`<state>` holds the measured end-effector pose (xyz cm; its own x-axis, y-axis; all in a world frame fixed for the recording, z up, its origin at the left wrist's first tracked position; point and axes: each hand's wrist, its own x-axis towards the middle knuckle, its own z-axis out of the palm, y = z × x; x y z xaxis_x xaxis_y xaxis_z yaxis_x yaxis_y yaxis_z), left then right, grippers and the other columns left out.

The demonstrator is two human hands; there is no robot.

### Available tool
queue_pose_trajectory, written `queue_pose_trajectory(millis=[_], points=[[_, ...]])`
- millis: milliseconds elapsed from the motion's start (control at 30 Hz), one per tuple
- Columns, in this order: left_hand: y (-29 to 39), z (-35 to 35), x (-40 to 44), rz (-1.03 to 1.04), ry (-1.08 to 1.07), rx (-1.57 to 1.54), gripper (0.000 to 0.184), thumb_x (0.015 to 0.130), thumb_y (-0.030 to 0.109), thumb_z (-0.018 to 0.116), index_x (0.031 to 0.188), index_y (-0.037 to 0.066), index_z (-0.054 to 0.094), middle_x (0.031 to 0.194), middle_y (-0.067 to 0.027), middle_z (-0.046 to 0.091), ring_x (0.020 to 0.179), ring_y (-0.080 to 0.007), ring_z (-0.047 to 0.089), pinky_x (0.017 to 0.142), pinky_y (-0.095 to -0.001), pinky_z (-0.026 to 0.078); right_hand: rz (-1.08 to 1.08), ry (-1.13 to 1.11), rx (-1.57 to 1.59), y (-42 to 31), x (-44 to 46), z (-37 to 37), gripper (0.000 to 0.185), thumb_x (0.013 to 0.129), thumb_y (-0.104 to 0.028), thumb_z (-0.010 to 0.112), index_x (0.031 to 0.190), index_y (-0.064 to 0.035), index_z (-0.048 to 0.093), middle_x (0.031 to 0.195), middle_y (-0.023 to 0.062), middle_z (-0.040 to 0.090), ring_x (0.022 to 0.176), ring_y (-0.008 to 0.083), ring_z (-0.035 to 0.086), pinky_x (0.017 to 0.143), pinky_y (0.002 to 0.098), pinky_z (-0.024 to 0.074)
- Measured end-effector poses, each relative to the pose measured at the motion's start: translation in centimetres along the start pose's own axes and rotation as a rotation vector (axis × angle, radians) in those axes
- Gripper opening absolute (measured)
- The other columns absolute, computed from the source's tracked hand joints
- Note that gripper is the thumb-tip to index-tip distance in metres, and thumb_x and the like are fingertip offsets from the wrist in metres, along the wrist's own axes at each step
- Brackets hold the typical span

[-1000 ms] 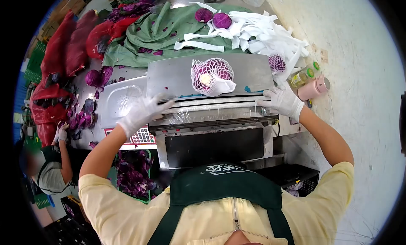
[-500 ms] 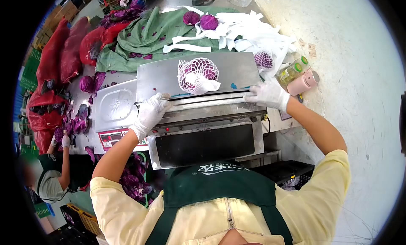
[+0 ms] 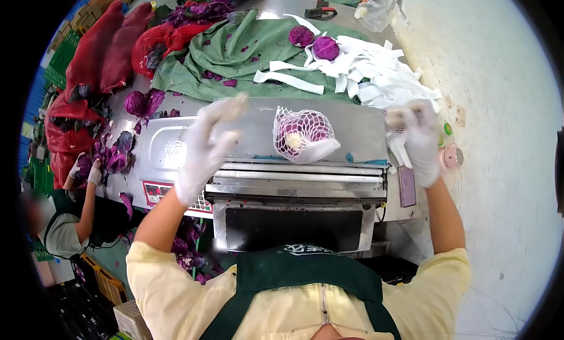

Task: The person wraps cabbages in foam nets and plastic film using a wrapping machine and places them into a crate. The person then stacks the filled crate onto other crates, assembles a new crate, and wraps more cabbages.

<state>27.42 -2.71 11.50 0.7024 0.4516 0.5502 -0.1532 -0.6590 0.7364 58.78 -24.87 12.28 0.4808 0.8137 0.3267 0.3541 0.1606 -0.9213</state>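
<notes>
A red cabbage in a white foam net rests on the steel top of the sealing machine, its cut stem facing up. My left hand, in a white glove, is raised over the left end of the machine with fingers apart and nothing in them. At the machine's right end, my gloved right hand has its fingers round a second netted red cabbage. Motion smears those fingers, and they cover part of that cabbage. A strip of white net hangs below it.
White net sleeves and two bare cabbages lie on green cloth. A scale adjoins the machine; a phone and pink bottle are right. A co-worker handles cabbage by red sacks.
Both hands have left the machine's front bar. My left hand has lifted and opened; my right hand has moved right to the second netted cabbage, which has shifted nearer me. The view has shifted.
</notes>
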Motion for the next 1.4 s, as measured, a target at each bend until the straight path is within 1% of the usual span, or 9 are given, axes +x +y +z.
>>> queue_pose_trajectory(millis=[133,400,500,600,800,967,1067,1133,1400], points=[[-5.3,6.2,1.2,-0.008,-0.646,0.399,0.12,0.052,0.043,0.087,0.147,0.011,0.022,0.148,-0.0219,0.027,0.141,-0.0334,0.021,0.115,-0.0402,0.02,-0.218,-0.349,-0.878,7.2,1.6,2.9,0.034,0.092,-0.006,0.05,0.125,0.0007,0.047,0.112,0.0184,0.058,0.097,0.0255,0.063,0.08,0.0294,0.0506],[-3.3,8.6,-0.6,-0.544,-0.335,-0.446,0.087,0.072,0.047,0.077,0.139,0.006,0.038,0.115,-0.0122,0.06,0.098,-0.0203,0.061,0.082,-0.0286,0.051,0.233,-0.698,-0.061,2.3,-2.0,6.2,0.076,0.081,-0.012,0.063,0.145,-0.0024,0.023,0.136,0.0149,0.047,0.12,0.0221,0.051,0.101,0.0315,0.0402],[1.7,8.5,-5.1,-1.122,-0.707,-0.629,0.079,0.085,0.062,0.05,0.139,0.005,0.038,0.119,-0.014,0.058,0.104,-0.0207,0.059,0.09,-0.0339,0.05,0.798,-0.925,0.254,-0.4,-8.1,4.8,0.065,0.083,-0.013,0.06,0.141,-0.003,0.03,0.127,0.0152,0.054,0.112,0.0238,0.056,0.1,0.0352,0.0431],[5.1,10.4,-10.4,-1.462,-0.651,-1.19,0.076,0.09,0.069,0.031,0.137,0.01,0.043,0.12,-0.0103,0.06,0.102,-0.022,0.062,0.083,-0.037,0.053,1.385,-0.817,0.79,0.0,-15.6,5.2,0.045,0.089,-0.024,0.056,0.126,0.0007,0.05,0.123,0.0152,0.058,0.107,0.0236,0.059,0.096,0.0355,0.046],[1.8,13.0,-16.6,-1.483,-0.821,-1.134,0.072,0.088,0.071,0.033,0.128,0.014,0.052,0.114,-0.0074,0.063,0.097,-0.0206,0.063,0.074,-0.0342,0.054,1.394,-0.652,0.775,4.0,-23.5,6.6,0.036,0.089,-0.027,0.054,0.116,-0.002,0.056,0.12,0.0104,0.059,0.106,0.0198,0.059,0.093,0.0326,0.0464],[5.5,11.8,-20.5,-1.257,-0.573,-1.316,0.062,0.095,0.046,0.048,0.141,0.006,0.036,0.135,-0.0119,0.048,0.125,-0.0172,0.045,0.104,-0.0299,0.037,1.119,-0.575,0.811,4.6,-28.4,5.8,0.039,0.092,-0.029,0.052,0.121,-0.0027,0.051,0.121,0.0106,0.055,0.111,0.0225,0.055,0.097,0.0333,0.0433],[9.0,9.1,-23.1,-0.765,-0.311,-0.305,0.038,0.092,0.013,0.058,0.128,0.002,0.05,0.111,-0.0114,0.064,0.092,-0.0123,0.062,0.08,-0.0245,0.049,1.297,-0.253,1.061,4.0,-31.1,6.0,0.044,0.092,-0.03,0.055,0.124,-0.0009,0.05,0.117,0.0127,0.056,0.107,0.022,0.056,0.097,0.034,0.043],[8.0,7.7,-25.9,-0.753,-0.224,-0.062,0.029,0.091,0.008,0.059,0.118,-0.001,0.055,0.094,-0.0111,0.068,0.077,-0.0108,0.062,0.071,-0.0244,0.05,0.723,-0.142,0.0,0.7,-32.8,6.5,0.039,0.09,-0.027,0.059,0.119,-0.0011,0.055,0.113,0.0133,0.058,0.101,0.0192,0.058,0.091,0.0318,0.0457],[9.0,10.3,-21.4,-1.253,0.33,-0.824,0.029,0.1,0.029,0.041,0.077,0.013,0.046,0.06,0.0054,0.041,0.046,-0.005,0.033,0.041,-0.0211,0.026,0.901,0.424,0.717,1.2,-31.0,5.3,0.03,0.097,-0.027,0.047,0.073,-0.0087,0.05,0.051,-0.005,0.035,0.042,0.0051,0.029,0.04,0.0222,0.0234]])
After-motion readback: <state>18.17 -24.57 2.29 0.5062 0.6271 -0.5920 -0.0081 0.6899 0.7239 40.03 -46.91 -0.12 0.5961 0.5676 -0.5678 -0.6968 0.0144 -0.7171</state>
